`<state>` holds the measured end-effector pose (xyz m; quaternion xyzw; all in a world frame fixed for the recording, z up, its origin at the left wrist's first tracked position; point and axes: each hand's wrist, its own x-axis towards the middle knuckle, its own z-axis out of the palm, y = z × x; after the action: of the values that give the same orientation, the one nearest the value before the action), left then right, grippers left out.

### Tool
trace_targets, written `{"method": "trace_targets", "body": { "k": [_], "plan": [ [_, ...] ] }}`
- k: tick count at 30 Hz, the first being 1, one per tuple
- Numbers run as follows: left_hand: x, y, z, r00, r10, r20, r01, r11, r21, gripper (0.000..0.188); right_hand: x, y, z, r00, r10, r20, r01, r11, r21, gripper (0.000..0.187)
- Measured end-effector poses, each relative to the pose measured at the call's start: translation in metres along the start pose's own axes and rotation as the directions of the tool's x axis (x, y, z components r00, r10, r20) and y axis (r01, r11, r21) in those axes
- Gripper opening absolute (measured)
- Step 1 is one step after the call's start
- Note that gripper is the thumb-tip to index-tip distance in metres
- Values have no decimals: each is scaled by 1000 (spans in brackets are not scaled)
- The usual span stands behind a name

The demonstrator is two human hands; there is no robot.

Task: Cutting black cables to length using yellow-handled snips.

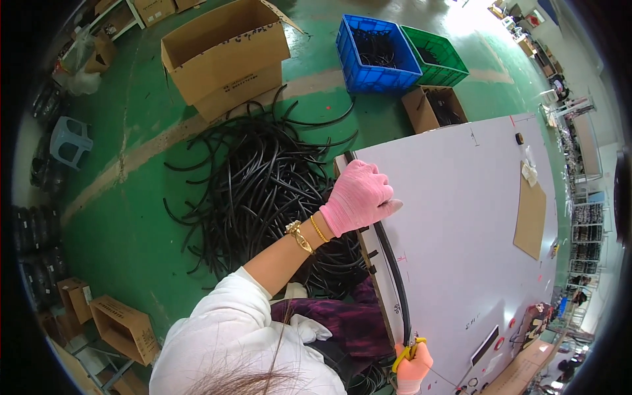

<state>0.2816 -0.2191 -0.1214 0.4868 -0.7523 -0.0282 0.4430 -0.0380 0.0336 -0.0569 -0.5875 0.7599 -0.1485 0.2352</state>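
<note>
A big open brown cardboard box (224,56) stands on the green floor at top, dark print on its side. Beside the blue crate, a small open brown carton (434,108) holds black pieces. Lower left, two more brown cartons (125,327) sit by the wall. On the white bench (461,217), a flat brown cardboard sheet (530,214) lies near the right edge.

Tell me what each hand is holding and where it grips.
The left hand presses the black hose near its far end against the white table edge. The right hand grips yellow-handled cutters by the handles at the hose's near end.
</note>
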Motion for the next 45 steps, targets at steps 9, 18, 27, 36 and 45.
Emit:
{"method": "trace_targets", "body": {
  "k": [9,18,27,36,45],
  "plan": [
    [2,4,4,1000,6,30,-5,1000,-18,36,6,-16,-9,967,-250,-49,247,967,-71,14],
    [1,4,4,998,22,64,-22,1000,5,38,2,-2,-8,991,-131,-21,132,991,23,27],
    [-2,2,3,999,39,38,-39,999,14,38,2,26,-1,999,-36,12,34,989,141,27],
    [3,4,1,998,27,65,-25,999,-29,38,0,9,-3,1000,-25,-10,26,990,142,26],
    [5,1,2,998,42,36,-40,998,-40,37,3,9,-2,999,-46,-15,47,993,105,28]
  ]
}}
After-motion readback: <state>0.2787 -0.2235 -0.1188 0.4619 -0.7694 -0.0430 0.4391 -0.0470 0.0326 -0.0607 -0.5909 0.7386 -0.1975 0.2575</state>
